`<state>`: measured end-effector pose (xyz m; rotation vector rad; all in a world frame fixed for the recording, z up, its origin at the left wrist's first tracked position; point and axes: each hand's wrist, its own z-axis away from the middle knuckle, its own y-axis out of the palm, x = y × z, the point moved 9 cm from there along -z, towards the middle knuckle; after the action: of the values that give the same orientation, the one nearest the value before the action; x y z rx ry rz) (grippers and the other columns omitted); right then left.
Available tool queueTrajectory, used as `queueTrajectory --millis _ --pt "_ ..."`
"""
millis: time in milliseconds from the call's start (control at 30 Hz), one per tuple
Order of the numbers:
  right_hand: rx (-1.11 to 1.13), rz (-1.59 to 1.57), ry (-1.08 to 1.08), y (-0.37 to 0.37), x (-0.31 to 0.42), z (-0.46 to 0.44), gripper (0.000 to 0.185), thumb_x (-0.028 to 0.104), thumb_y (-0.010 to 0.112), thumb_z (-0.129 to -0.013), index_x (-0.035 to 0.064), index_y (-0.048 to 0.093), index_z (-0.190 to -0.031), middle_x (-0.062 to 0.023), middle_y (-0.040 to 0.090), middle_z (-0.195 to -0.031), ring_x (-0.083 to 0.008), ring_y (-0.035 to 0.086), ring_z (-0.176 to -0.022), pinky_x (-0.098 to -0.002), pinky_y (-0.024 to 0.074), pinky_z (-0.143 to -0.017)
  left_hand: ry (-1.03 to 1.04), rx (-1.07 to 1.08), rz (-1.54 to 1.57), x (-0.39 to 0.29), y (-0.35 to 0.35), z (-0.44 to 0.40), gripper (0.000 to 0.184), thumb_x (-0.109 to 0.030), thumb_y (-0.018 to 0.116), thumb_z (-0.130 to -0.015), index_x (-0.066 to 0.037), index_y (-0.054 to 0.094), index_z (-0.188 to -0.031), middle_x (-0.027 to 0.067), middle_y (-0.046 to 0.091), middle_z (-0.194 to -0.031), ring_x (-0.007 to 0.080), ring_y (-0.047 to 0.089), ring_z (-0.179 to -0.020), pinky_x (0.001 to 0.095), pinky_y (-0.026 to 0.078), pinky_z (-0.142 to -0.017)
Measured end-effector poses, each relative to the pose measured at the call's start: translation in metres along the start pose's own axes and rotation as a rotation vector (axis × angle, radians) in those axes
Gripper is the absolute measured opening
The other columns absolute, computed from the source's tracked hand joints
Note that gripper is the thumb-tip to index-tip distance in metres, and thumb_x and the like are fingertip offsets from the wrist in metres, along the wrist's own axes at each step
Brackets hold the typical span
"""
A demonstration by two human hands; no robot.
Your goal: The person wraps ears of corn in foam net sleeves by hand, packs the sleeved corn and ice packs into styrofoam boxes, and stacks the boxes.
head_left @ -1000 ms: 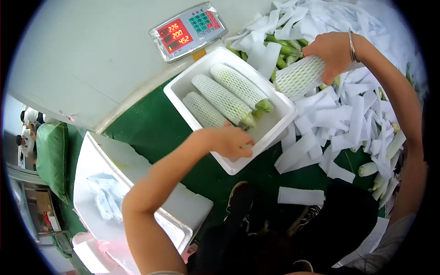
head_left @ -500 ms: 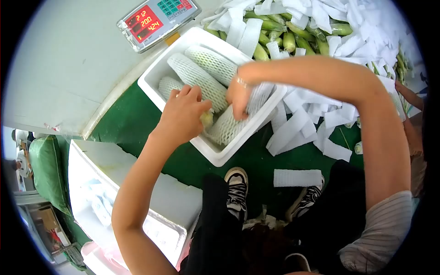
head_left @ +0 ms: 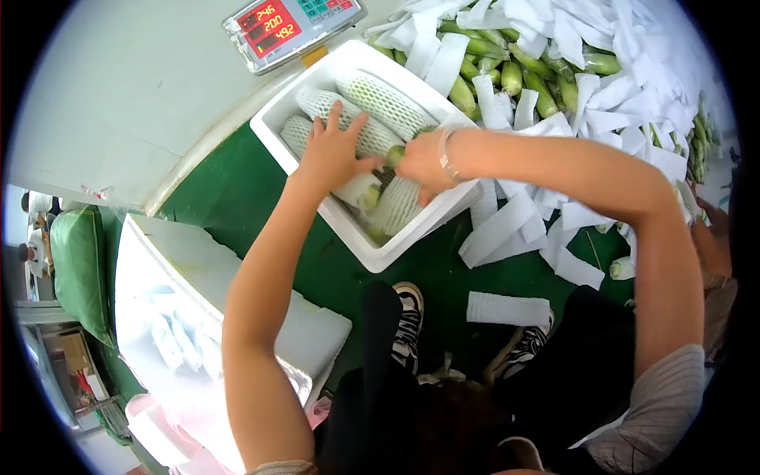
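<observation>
A white foam box stands tilted in front of me, holding several ears of corn in white foam net sleeves. My left hand lies over the sleeved ears at the box's near left side, fingers spread and touching a netted ear. Deeper in the box, my right hand has its fingers curled round the green end of an ear of corn. One more sleeved ear rests along the far side. A pale green corn tip shows below my left hand. My right fingertips are partly hidden.
Green ears of corn are heaped at the back right, among loose white foam sleeves. A scale display stands behind the box. Another white foam box is at left; a single sleeve lies by my shoe.
My left hand has moved up and opened its fingers over the ears. The right hand has shifted and curls round a corn end. The scale's red numbers have risen.
</observation>
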<state>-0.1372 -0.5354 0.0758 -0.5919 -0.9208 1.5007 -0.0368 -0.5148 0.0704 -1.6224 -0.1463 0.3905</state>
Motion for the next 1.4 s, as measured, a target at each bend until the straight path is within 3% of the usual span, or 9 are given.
queueTrajectory --millis 233,433,667,800,933,1067,1200,1267,1400 --pt "0.148 -0.109 0.011 0.056 -0.034 -0.028 0.04 0.036 0.072 -0.073 0.0022 0.063 -0.092 -0.0169 0.066 -0.084 -0.0308 0.063 -0.079 -0.0404 0.0503 -0.069 0.106 -0.007 0.239 0.025 0.006 -0.021 0.055 -0.042 0.063 -0.083 -0.015 0.05 -0.129 0.0214 0.04 -0.137 0.0367 0.046 -0.12 0.0431 0.039 -0.099" --pt "-0.644 -0.429 0.007 -0.001 -0.013 0.12 0.022 0.012 0.063 -0.082 0.0015 0.054 -0.098 -0.012 0.058 -0.094 -0.0234 0.056 -0.09 -0.0329 0.0449 -0.082 -0.035 -0.235 0.315 0.019 -0.175 0.188 0.036 -0.024 0.061 -0.087 -0.006 0.057 -0.117 0.0143 0.062 -0.109 0.0283 0.062 -0.096 0.0365 0.05 -0.083" --pt "-0.618 -0.737 0.491 0.083 -0.059 0.267 0.013 0.007 0.059 -0.083 -0.0019 0.055 -0.091 -0.0063 0.059 -0.078 -0.012 0.054 -0.071 -0.0252 0.0447 -0.067 -0.975 0.108 -0.06 0.234 -0.113 0.503 0.049 -0.036 0.067 -0.076 -0.001 0.06 -0.11 0.0197 0.064 -0.102 0.0346 0.06 -0.098 0.0437 0.047 -0.084" --pt "-0.557 -0.787 0.589 0.13 -0.047 0.287 0.011 0.008 0.06 -0.081 -0.001 0.055 -0.086 -0.0052 0.057 -0.071 -0.0116 0.054 -0.066 -0.0255 0.0445 -0.062 -0.924 -0.076 0.001 0.27 0.023 0.493 0.079 -0.051 0.061 -0.078 0.011 0.045 -0.125 0.0289 0.047 -0.128 0.0367 0.04 -0.125 0.0411 0.031 -0.105" --pt "-0.477 -0.676 0.649 0.12 0.001 0.29 0.02 0.016 0.065 -0.076 -0.0013 0.059 -0.085 -0.0137 0.062 -0.071 -0.0224 0.06 -0.064 -0.0328 0.0482 -0.062 -1.29 0.55 -0.055 0.308 0.128 0.47 0.091 -0.063 0.053 -0.078 0.012 0.042 -0.128 0.0274 0.043 -0.133 0.0362 0.047 -0.121 0.0434 0.037 -0.1" --pt "-0.469 -0.624 0.668 0.101 0.031 0.301 0.021 0.017 0.066 -0.076 -0.0001 0.06 -0.086 -0.0153 0.063 -0.073 -0.029 0.062 -0.067 -0.0351 0.0492 -0.065 -1.957 0.007 -0.064 0.25 0.071 0.482 0.115 -0.05 0.074 -0.06 0.006 0.013 -0.139 0.0277 0.044 -0.125 0.0421 0.051 -0.108 0.0427 0.044 -0.093" --pt "-0.542 -0.722 0.775 0.103 0.026 0.33 0.017 0.012 0.065 -0.076 -0.0002 0.059 -0.086 -0.0126 0.063 -0.073 -0.0212 0.062 -0.068 -0.0306 0.0494 -0.066 -1.666 -0.118 0.167 0.294 0.098 0.527 0.09 -0.037 0.07 -0.065 0.0 0.027 -0.135 0.0228 0.047 -0.124 0.0392 0.05 -0.109 0.0442 0.044 -0.092" --pt "-0.605 -0.737 0.871 0.116 0.013 0.351 0.017 0.012 0.065 -0.076 0.0 0.059 -0.086 -0.0116 0.063 -0.073 -0.0192 0.061 -0.068 -0.0296 0.0491 -0.067 -1.205 -0.597 1.812 0.269 0.109 0.508 0.072 -0.025 0.064 -0.068 -0.004 0.037 -0.132 0.0171 0.05 -0.121 0.0349 0.051 -0.109 0.0441 0.045 -0.09" --pt "-0.637 -0.592 0.829 0.108 0.002 0.353 0.017 0.013 0.062 -0.079 0.0001 0.058 -0.089 -0.0109 0.059 -0.072 -0.0205 0.058 -0.066 -0.0329 0.0467 -0.064 -1.004 -0.802 1.5 0.186 -0.052 0.453 0.067 -0.027 0.064 -0.068 -0.002 0.044 -0.127 0.0127 0.054 -0.111 0.028 0.054 -0.103 0.039 0.047 -0.088"
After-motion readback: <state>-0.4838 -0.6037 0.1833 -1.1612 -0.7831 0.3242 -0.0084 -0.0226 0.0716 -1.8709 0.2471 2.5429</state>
